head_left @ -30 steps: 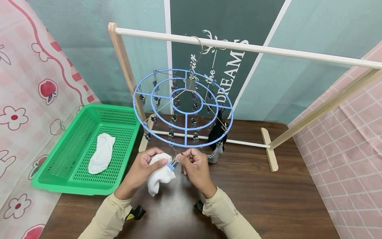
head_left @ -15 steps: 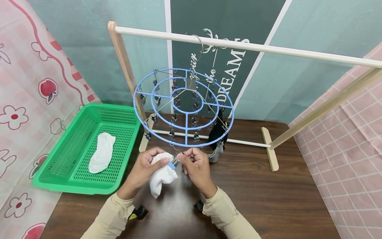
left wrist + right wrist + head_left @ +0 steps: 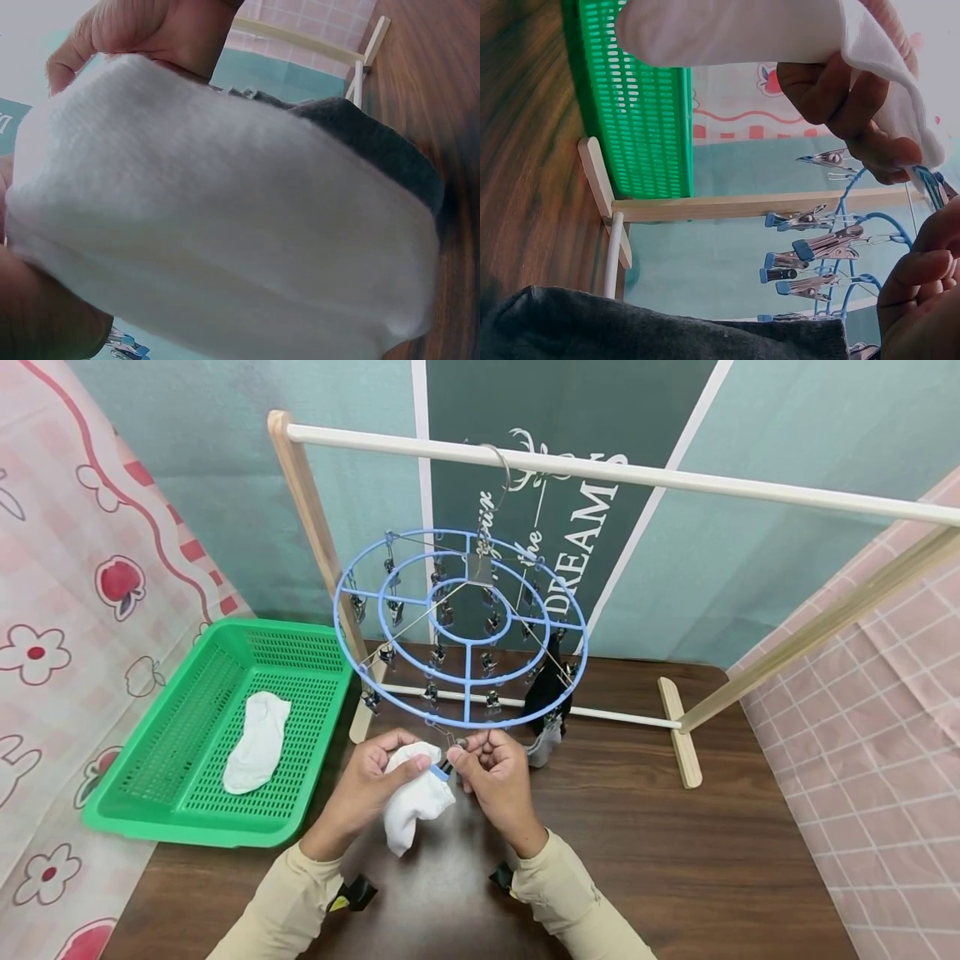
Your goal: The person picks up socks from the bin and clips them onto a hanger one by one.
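A white sock (image 3: 418,802) hangs from my left hand (image 3: 363,785), its cuff gripped between thumb and fingers. Just right of it, my right hand (image 3: 498,777) pinches a metal clip with blue tips (image 3: 930,184), below the front of the round blue drying hanger (image 3: 468,724). In the right wrist view the blue tips are right at the sock's cuff. The sock fills most of the left wrist view and covers part of the fingers. Behind the right hand, a black sock (image 3: 542,697) and a grey sock (image 3: 547,747) hang from the hanger's right side.
At left stands a green basket (image 3: 187,837) holding another white sock (image 3: 257,743). The hanger hooks over a white rail (image 3: 675,483) on a wooden stand, whose foot (image 3: 681,735) rests on the brown table (image 3: 720,860). Several clips (image 3: 829,244) dangle around the hanger.
My left hand and the white sock have shifted slightly right, toward the clip. My right hand keeps its pinch on the clip and has barely moved.
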`<action>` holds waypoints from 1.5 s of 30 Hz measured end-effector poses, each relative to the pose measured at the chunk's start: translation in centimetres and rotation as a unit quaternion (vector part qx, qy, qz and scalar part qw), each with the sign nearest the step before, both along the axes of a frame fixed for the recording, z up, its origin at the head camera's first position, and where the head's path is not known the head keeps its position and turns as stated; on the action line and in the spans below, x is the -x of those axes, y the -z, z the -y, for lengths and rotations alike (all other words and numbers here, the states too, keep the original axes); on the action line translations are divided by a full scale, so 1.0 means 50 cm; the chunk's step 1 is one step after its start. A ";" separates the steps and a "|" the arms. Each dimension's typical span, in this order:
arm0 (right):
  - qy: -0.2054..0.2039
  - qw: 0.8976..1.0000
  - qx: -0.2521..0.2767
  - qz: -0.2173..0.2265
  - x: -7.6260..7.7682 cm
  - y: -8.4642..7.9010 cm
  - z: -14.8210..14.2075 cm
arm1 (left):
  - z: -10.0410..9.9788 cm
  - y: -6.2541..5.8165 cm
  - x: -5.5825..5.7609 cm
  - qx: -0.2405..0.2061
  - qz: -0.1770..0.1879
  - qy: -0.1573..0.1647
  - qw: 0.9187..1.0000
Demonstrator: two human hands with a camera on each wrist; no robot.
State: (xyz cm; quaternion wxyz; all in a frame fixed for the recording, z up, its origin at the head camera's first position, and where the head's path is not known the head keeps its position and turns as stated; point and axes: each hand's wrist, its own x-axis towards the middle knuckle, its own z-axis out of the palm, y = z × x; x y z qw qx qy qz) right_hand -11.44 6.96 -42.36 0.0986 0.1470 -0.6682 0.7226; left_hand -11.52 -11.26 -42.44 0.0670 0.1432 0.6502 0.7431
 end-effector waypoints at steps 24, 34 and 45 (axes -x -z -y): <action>0.116 0.977 -0.138 -0.112 -0.010 -0.029 0.010 | -0.003 0.005 0.004 0.062 -0.022 0.025 0.998; 0.113 0.978 -0.140 -0.105 -0.013 -0.035 0.006 | 0.029 -0.005 0.007 0.130 -0.042 -0.018 0.990; 0.120 0.974 -0.147 -0.121 -0.019 -0.048 0.003 | 0.092 -0.020 0.012 0.129 -0.035 -0.080 0.988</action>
